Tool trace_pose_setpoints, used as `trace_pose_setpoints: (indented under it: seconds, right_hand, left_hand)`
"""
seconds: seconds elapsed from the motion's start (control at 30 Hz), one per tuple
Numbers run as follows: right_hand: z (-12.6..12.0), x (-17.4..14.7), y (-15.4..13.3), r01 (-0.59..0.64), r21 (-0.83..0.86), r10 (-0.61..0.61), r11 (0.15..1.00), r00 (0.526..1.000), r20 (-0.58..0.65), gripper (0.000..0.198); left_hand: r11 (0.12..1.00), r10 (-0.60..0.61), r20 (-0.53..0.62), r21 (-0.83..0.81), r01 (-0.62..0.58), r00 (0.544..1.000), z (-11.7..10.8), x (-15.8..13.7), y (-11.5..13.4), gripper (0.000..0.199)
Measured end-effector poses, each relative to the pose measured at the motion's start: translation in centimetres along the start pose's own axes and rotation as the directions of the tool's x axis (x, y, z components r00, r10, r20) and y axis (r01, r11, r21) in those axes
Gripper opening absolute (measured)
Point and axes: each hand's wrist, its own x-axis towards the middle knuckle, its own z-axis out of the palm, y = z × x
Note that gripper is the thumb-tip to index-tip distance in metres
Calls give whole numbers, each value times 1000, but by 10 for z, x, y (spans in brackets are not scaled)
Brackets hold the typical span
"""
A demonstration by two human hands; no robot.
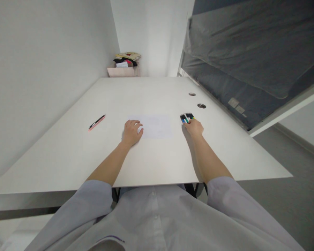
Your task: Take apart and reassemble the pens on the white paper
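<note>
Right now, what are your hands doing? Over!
Left hand at left edge of paper. Right hand at markers, grip unclear. Black pen off left, blocking neither hand.

The table (pixel 81 167) looks smooth from where I stand, with a soft sheen; the sheet (pixel 158 128) is thin matt paper, the markers (pixel 182 118) plastic, the round insets (pixel 201 106) shiny metal, the dark cover (pixel 240 45) creased matt cloth, the shirt (pixel 172 212) matt cloth.
</note>
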Motion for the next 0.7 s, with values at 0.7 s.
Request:
trace_pose_setpoints:
  seconds: [0.7]
  right_hand:
    - [9, 4, 9, 50, 217, -8, 975, 982, -190, 17]
  left_hand:
    - [994, -107, 103, 25, 105, 989, -2, 0, -1, 26]
